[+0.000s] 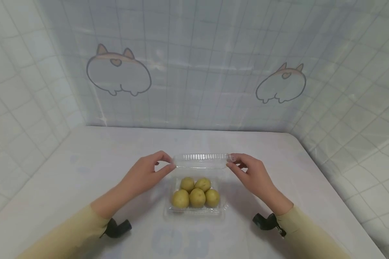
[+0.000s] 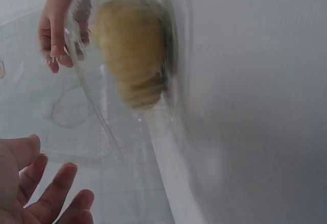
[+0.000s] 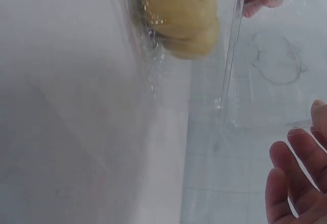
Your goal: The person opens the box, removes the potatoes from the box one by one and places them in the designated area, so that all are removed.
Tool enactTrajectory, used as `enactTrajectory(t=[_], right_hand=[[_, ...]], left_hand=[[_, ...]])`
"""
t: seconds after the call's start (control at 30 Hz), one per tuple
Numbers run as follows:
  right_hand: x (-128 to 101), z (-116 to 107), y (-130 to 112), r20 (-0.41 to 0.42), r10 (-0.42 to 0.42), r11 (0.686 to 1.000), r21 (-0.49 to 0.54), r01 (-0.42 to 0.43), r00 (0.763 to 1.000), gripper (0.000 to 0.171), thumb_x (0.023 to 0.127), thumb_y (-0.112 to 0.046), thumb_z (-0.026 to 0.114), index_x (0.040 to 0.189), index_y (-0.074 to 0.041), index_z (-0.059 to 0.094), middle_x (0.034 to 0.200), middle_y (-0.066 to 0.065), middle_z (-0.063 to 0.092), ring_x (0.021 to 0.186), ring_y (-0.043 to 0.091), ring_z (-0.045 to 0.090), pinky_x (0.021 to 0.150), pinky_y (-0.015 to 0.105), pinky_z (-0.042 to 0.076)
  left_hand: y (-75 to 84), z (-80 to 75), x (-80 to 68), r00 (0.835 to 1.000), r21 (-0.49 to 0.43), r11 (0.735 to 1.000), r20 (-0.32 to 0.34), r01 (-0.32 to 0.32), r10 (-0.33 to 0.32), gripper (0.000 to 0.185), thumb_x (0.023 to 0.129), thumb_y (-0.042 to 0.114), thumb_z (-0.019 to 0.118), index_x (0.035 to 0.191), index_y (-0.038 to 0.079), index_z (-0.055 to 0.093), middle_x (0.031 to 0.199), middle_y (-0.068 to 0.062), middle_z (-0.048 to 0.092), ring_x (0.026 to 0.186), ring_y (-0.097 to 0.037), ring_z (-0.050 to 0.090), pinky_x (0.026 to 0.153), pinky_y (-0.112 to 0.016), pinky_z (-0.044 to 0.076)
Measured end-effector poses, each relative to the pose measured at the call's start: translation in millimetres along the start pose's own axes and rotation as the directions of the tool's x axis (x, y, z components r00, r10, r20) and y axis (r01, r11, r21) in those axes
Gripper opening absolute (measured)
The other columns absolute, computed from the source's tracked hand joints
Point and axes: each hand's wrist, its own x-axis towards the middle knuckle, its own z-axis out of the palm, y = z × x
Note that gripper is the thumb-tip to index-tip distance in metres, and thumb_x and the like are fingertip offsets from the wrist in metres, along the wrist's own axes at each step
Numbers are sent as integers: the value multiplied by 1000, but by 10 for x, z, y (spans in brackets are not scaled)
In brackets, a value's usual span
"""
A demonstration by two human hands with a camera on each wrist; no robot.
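Note:
A clear plastic clamshell box (image 1: 194, 211) sits on the table with its lid (image 1: 201, 163) raised at the far side. Inside the base lie several round, smooth, yellowish fruits or potatoes (image 1: 197, 198), two behind and the others in front. My left hand (image 1: 147, 172) pinches the lid's left corner between thumb and forefinger. At the opposite corner, my right hand (image 1: 253, 176) holds the lid the same way. In the right wrist view, the thumb and forefinger meet at the lid's thin edge, and the other fingers (image 3: 286, 162) are spread loosely.
The white table (image 1: 90, 162) ends at a back wall (image 1: 201, 108) hung with grid-patterned sheeting bearing cartoon animals. Similar sheeting lines both sides. A black wrist camera (image 1: 116, 229) is worn at the left cuff, another black camera (image 1: 265, 221) at the right.

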Motion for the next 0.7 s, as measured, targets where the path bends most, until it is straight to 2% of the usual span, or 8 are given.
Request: enactTrajectory(t=[0.1, 0.2, 0.47, 0.7], right_hand=[[63, 20, 37, 11, 54, 998, 26, -54, 998, 19, 93, -20, 72, 110, -12, 70, 102, -8, 70, 88, 6, 66, 77, 28, 55], [105, 54, 76, 22, 94, 995, 42, -95, 995, 22, 94, -22, 71, 114, -13, 70, 101, -8, 70, 86, 6, 66, 77, 29, 55], [124, 207, 259, 71, 228, 971, 61, -233, 971, 29, 96, -29, 67, 121, -13, 68, 94, -8, 69, 78, 9, 64, 66, 31, 53], [123, 287, 302, 114, 275, 959, 42, -281, 955, 40, 95, -27, 69, 131, -12, 62, 95, -7, 71, 85, 11, 67, 72, 33, 54]], left_hand=[[-69, 28, 105, 999, -31, 999, -28, -39, 38, 15, 96, 35, 67, 103, 22, 63, 102, 12, 67, 102, -13, 63, 90, -43, 49], [-131, 40, 196, 999, -66, 997, -36, -29, 26, 12, 95, 32, 68, 101, 22, 62, 100, 11, 68, 103, -12, 63, 87, -42, 50], [-270, 85, 347, 993, -98, 989, 29, 115, -113, 21, 94, 38, 68, 105, 19, 66, 99, 7, 69, 94, -15, 63, 82, -38, 52], [-378, 125, 396, 978, -103, 975, 93, 197, -188, 28, 94, 37, 69, 111, 16, 66, 102, 3, 69, 98, -18, 62, 85, -39, 51]])
